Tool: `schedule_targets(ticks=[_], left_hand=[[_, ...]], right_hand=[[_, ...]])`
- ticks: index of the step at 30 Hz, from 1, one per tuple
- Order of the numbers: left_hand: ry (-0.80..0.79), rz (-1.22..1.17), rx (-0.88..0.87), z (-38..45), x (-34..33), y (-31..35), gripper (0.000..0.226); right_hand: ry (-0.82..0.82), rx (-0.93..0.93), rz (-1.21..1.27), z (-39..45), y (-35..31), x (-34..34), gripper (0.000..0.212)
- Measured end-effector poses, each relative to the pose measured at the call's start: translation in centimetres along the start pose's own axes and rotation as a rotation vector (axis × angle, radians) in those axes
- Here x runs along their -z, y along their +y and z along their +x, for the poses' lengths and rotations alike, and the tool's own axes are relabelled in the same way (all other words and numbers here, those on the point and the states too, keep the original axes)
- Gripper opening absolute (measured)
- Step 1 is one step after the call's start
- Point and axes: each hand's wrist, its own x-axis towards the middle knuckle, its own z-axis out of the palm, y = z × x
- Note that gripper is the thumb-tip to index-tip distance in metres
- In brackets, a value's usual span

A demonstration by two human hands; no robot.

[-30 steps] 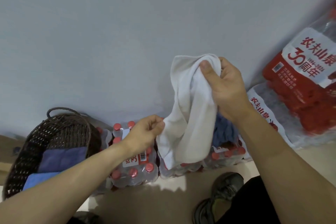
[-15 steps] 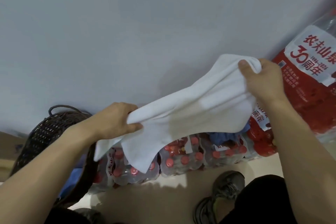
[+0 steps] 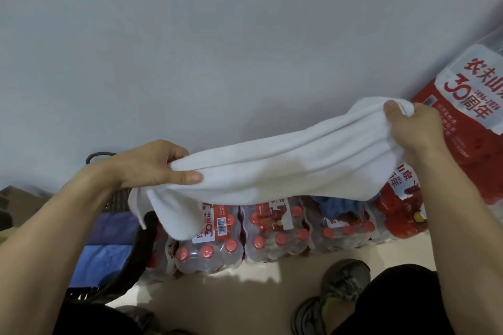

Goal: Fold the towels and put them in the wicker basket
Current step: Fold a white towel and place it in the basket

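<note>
Between both hands, white towel (image 3: 285,171) stretched out in the air. Left hand (image 3: 152,166) pinches its lower left end, thumb on top; right hand (image 3: 419,130) grips the higher right end, fingers curled round the cloth. Below: shrink-wrapped packs of red-capped water bottles (image 3: 272,234) against wall (image 3: 217,49). Wicker basket (image 3: 141,261) at lower left, folded blue towels (image 3: 106,253) inside. Grey shoe (image 3: 343,283) on floor

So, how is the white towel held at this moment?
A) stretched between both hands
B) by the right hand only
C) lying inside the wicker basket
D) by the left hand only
A: the left hand grips one end of the white towel and the right hand grips the other.
</note>
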Motion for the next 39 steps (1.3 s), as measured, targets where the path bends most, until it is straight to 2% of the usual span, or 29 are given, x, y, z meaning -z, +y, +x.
schedule_targets(ticks=[2,5,10,13,14,16,19,22,25,27,28,31,33,36,37,39], left_hand=[[-0.138,-0.044,-0.026,-0.4,0.3,0.2,0.047],[-0.171,-0.024,-0.021,-0.4,0.3,0.2,0.039],[-0.094,0.04,0.076,-0.5,0.5,0.4,0.041],[0.027,0.011,0.065,-0.2,0.0,0.5,0.04],[0.074,-0.019,0.042,0.0,-0.4,0.7,0.04],[0.172,-0.08,-0.014,0.5,-1.1,1.0,0.039],[0.286,-0.12,-0.06,1.0,-1.9,1.3,0.019],[0.351,-0.196,-0.086,1.1,-2.3,1.7,0.008],[0.406,-0.171,-0.149,1.0,-2.6,2.2,0.006],[0.449,-0.182,-0.203,0.8,-2.7,2.8,0.006],[0.461,-0.21,-0.23,0.6,-2.8,3.1,0.007],[0.493,-0.128,-0.352,-0.1,-3.2,3.9,0.01],[0.488,-0.075,-0.435,-0.5,-3.7,4.4,0.012],[0.431,-0.127,-0.488,-1.2,-4.6,5.5,0.013],[0.41,-0.136,-0.506,-1.4,-5.0,5.9,0.013],[0.382,-0.148,-0.54,-1.7,-5.6,6.3,0.014]], right_hand=[[0.024,-0.064,0.036,0.3,0.2,0.3,0.044],[0.051,-0.102,0.078,0.6,0.6,0.5,0.039],[0.093,-0.109,0.107,0.5,0.8,0.8,0.024],[0.036,-0.129,0.16,-0.3,0.1,0.6,0.027],[-0.031,-0.136,0.186,-0.9,-0.3,0.4,0.028],[-0.266,-0.147,0.23,-2.5,-1.5,-0.1,0.027],[-0.77,-0.119,0.201,-4.4,-2.9,-0.5,0.024],[-1.241,0.0,-0.082,-5.9,-3.3,-1.2,0.016],[-1.478,0.14,-0.465,-6.9,-3.1,-3.0,0.013],[-1.495,0.176,-0.583,-7.4,-3.1,-4.2,0.018],[-1.437,0.202,-0.59,-7.7,-3.0,-4.8,0.019],[-1.108,0.314,-0.453,-8.9,-3.0,-6.7,0.011],[-1.006,0.344,-0.265,-9.9,-3.5,-7.8,0.016],[-1.077,0.285,-0.008,-11.7,-4.6,-8.9,0.048],[-1.123,0.263,0.052,-12.3,-5.0,-9.2,0.052],[-1.174,0.234,0.157,-13.3,-5.4,-9.8,0.041]])
